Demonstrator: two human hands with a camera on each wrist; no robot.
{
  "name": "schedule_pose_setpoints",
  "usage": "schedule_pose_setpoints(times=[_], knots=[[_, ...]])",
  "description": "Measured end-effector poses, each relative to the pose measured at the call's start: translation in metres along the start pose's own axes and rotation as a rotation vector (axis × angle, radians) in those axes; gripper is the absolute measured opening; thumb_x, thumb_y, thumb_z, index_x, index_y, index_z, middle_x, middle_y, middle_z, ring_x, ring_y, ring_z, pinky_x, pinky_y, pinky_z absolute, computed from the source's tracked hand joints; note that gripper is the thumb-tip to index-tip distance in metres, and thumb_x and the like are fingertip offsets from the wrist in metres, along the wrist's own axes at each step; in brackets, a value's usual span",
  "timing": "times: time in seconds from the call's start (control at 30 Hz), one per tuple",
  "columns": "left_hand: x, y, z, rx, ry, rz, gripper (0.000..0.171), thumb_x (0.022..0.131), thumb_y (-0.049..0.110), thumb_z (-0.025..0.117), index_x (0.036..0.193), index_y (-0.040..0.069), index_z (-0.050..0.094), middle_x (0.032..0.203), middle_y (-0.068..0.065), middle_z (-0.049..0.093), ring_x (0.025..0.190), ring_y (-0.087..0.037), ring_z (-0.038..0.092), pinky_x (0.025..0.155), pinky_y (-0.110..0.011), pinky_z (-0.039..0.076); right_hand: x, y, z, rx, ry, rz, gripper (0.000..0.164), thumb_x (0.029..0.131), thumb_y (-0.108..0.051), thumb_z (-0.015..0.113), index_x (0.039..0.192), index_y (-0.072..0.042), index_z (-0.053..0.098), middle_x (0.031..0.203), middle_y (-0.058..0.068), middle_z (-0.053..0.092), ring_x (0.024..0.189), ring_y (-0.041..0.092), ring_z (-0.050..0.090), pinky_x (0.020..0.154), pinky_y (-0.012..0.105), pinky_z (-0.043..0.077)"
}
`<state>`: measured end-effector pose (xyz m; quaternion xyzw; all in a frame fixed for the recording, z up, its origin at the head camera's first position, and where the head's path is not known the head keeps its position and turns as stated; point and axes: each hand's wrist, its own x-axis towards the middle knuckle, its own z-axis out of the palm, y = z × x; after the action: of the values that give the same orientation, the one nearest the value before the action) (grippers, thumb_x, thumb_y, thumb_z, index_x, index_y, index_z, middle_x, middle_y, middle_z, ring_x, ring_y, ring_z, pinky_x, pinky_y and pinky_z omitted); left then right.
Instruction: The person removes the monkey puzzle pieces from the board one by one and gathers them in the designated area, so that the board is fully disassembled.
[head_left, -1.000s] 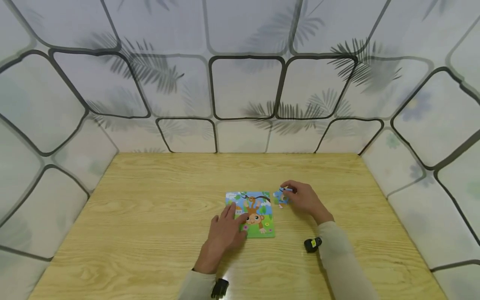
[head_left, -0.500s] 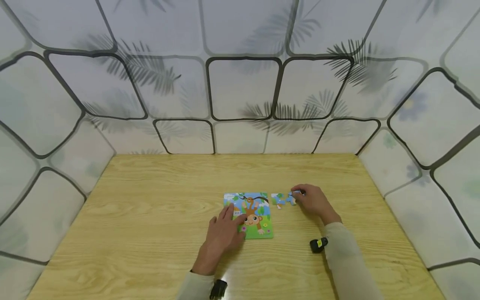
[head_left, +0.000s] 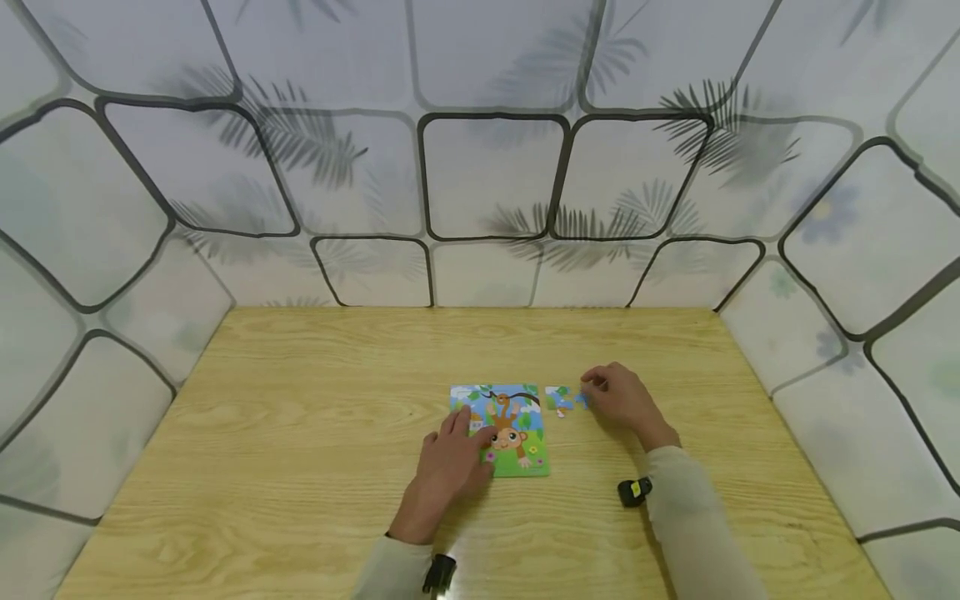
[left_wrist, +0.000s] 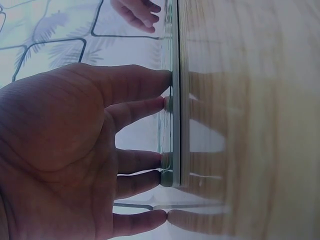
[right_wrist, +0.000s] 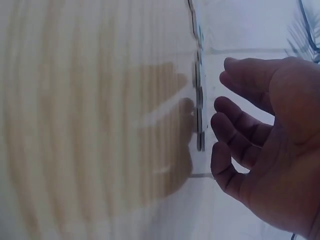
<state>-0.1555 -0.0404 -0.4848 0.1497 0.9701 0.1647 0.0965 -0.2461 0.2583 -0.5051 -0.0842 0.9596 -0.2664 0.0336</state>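
A square jigsaw puzzle (head_left: 527, 425) with a hanging monkey picture lies flat on the table; its layered edge (left_wrist: 176, 125) shows in the left wrist view. My left hand (head_left: 450, 462) rests on its left side, fingers extended and fingertips pressing its face. Just right of the puzzle lies a loose blue-and-green jigsaw piece (head_left: 557, 397), with another blue piece (head_left: 582, 402) beside it, partly hidden by my right hand (head_left: 618, 398). In the right wrist view that hand's loosely bent fingers (right_wrist: 240, 120) are apart from the thin pieces (right_wrist: 198, 100) and hold nothing.
The wooden table (head_left: 300, 450) reaches back to a pale wall (head_left: 487, 175) with dark outlines and leaf prints. Side walls (head_left: 847, 400) close in the left and right. A small black device (head_left: 634, 492) sits at my right wrist, another (head_left: 439, 574) at my left.
My right hand has moved a little right, shifting a blue piece out beside the other one, and its fingers have since come off that piece. My left hand stays on the puzzle.
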Motion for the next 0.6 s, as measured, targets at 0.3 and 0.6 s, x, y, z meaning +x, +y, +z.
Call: schedule_pose_setpoints(times=[0.3,0.6], knots=[[0.000,0.005,-0.001,0.020,-0.010,-0.001,0.048,0.089,0.024,0.055,0.137,0.025,0.055,0.153,-0.022,0.032,0.141,-0.038,0.032,0.102,-0.060,0.038,-0.001,-0.029,0.007,0.017,-0.047,-0.085,0.022,0.095,-0.018,0.059,0.112,-0.011,0.069,0.100,0.009,0.061,0.089,0.022,0.059,0.079,0.043,0.051],[-0.002,0.006,-0.001,0.042,-0.009,-0.009,0.048,0.088,0.023,0.056,0.136,0.027,0.056,0.153,-0.022,0.033,0.140,-0.037,0.033,0.101,-0.059,0.040,0.006,-0.066,0.022,0.014,-0.162,-0.222,0.022,0.094,-0.018,0.062,0.114,-0.014,0.071,0.101,0.005,0.060,0.081,0.015,0.054,0.070,0.034,0.047]])
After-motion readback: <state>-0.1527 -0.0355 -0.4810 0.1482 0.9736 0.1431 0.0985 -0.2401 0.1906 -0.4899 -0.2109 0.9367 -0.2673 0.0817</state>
